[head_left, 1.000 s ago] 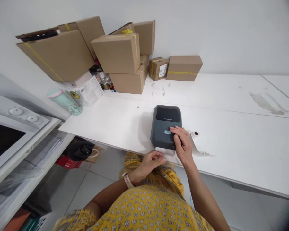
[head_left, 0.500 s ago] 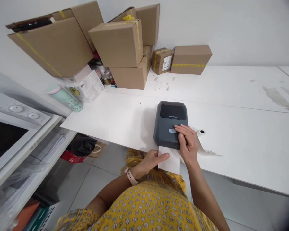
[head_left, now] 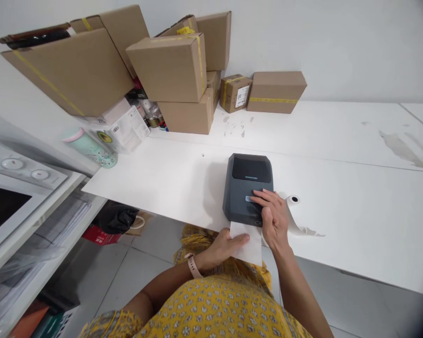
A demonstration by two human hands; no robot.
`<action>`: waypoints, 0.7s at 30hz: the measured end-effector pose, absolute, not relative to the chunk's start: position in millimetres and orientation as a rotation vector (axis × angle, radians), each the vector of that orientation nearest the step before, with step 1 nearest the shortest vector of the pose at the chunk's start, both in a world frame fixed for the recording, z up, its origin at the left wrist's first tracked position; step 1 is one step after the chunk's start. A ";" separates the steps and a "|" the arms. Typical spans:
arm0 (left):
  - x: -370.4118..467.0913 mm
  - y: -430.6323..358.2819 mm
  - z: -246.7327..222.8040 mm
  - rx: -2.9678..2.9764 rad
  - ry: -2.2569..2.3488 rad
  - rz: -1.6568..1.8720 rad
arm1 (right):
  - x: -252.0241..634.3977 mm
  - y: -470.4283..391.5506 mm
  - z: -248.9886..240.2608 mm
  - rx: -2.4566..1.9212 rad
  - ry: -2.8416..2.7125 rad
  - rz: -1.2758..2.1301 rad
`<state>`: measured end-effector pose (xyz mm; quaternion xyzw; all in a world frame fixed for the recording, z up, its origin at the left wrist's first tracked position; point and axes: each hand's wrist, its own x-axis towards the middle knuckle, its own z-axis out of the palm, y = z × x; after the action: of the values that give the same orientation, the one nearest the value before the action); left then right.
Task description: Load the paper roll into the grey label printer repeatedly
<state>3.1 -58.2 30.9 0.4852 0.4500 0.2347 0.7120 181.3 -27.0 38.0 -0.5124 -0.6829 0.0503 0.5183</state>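
A dark grey label printer (head_left: 241,206) sits near the table's front edge. White label paper (head_left: 252,253) comes out of its front side and hangs past the edge. My left hand (head_left: 229,244) pinches that paper, thumb on top and the other fingers hidden beneath. Resting on the printer's right front part is my right hand (head_left: 273,216), its fingers reaching over the top close to the pale button (head_left: 248,199). Just right of this hand lies a small white paper roll (head_left: 293,200) with a black core and a loose strip trailing toward the front.
Cardboard boxes (head_left: 165,70) are stacked at the back left of the white table (head_left: 338,197). Two smaller boxes (head_left: 277,94) stand against the wall. A mint green bottle (head_left: 91,149) is near the left corner. A microwave (head_left: 17,188) occupies the shelf at left.
The whole view has shifted slightly, so things appear a little lower. Both hands keep nearly the same place at the printer and paper; the right fingers look slightly more raised and spread.
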 end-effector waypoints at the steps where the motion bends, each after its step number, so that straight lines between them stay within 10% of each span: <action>1: -0.2 -57.3 30.7 1.119 1.012 0.504 | 180.9 -28.8 39.8 -1.249 -1.675 0.086; 9: -43.1 -37.8 30.9 1.299 1.166 0.740 | 167.9 -30.7 71.8 -1.511 -1.898 -0.441; 21: -1.0 -25.3 40.5 1.359 1.043 0.972 | 167.7 -63.5 22.7 -1.520 -1.460 0.332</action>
<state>-1.0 -25.3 40.5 0.5749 0.4410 0.4113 0.5530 167.7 -63.5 22.7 -0.6240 -0.5993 0.1361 0.4827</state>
